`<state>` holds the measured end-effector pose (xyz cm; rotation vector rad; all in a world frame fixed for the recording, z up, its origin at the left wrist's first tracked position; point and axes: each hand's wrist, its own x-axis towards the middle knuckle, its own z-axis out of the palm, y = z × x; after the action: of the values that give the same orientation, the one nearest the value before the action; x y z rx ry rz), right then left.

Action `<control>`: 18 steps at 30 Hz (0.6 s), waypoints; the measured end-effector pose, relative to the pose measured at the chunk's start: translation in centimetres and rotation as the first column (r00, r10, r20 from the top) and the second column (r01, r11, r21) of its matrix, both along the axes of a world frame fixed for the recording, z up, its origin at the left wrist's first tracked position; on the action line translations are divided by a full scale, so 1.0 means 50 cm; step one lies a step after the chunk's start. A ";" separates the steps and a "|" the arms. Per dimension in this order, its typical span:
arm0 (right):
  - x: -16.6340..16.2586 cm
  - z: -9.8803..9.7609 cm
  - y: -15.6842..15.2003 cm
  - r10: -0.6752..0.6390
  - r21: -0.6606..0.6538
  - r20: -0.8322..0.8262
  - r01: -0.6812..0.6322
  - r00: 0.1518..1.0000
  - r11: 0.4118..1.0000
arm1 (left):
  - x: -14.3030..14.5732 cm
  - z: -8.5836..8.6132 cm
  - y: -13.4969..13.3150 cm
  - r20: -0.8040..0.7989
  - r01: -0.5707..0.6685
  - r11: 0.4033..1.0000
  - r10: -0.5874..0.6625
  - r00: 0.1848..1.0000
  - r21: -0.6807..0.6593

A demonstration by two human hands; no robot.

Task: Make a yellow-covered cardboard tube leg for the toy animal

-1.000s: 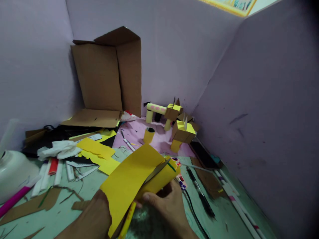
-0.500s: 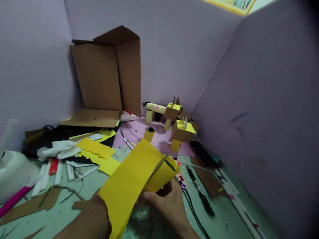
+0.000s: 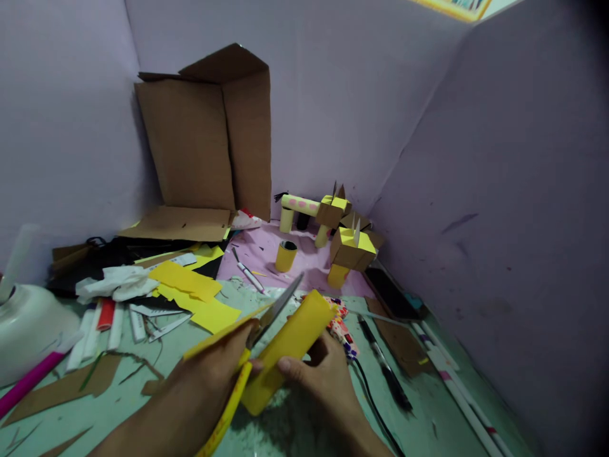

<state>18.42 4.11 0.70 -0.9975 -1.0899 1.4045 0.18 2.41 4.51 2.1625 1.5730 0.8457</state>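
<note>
My left hand point(image 3: 231, 358) is closed around a long metal blade with a yellow handle point(image 3: 228, 409). The blade points up and away, and I cannot tell whether it is a knife or scissors. A yellow paper piece point(image 3: 214, 339), seen nearly edge-on, lies along the same hand. My right hand point(image 3: 321, 371) grips a yellow paper roll point(image 3: 292, 343), thumb in front and fingers partly hidden behind. The roll is tilted, close to the right of the blade. Beyond the hands, a short yellow tube point(image 3: 286, 256) stands upright on pink sheeting.
Two cardboard-and-paper animal figures point(image 3: 351, 251) stand at the back. On the left are torn yellow paper point(image 3: 216, 314), crumpled tissue point(image 3: 117, 282) and markers point(image 3: 90, 339). A black brush point(image 3: 387, 368), a corded patterned tool point(image 3: 342, 330) and a phone point(image 3: 390, 295) lie right. Cardboard point(image 3: 185, 139) leans behind.
The broad yellow paper at my left hand has turned from face-on to nearly edge-on, uncovering the blade and handle. The roll in my right hand now shows more fully.
</note>
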 end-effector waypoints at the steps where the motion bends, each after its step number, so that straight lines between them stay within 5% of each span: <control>1: 0.001 -0.001 0.002 0.024 0.003 -0.049 -0.024 0.998 1.000 | -0.010 -0.007 0.009 -0.051 -0.021 1.000 0.020 0.998 -0.011; 5: 0.003 0.003 0.005 0.047 -0.072 -0.256 -0.068 0.966 0.995 | -0.058 -0.008 0.050 -0.382 -0.344 0.939 0.327 0.864 0.024; 9: 0.006 0.013 0.006 0.028 -0.212 -0.383 -0.117 0.923 0.970 | -0.094 -0.003 0.078 -0.577 -0.450 0.892 0.391 0.717 0.045; 16: 0.009 0.020 0.008 -0.019 -0.321 -0.477 -0.153 0.879 0.935 | -0.105 -0.010 0.089 -0.569 -0.464 0.886 0.378 0.730 -0.008; 18: 0.006 0.022 0.007 -0.016 -0.316 -0.479 -0.155 0.878 0.936 | -0.093 -0.001 0.078 -0.418 -0.447 0.894 0.402 0.814 -0.010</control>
<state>18.72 4.45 1.80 -0.7898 -0.5246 1.8244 -4.45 6.33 4.48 2.0234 2.3161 0.4121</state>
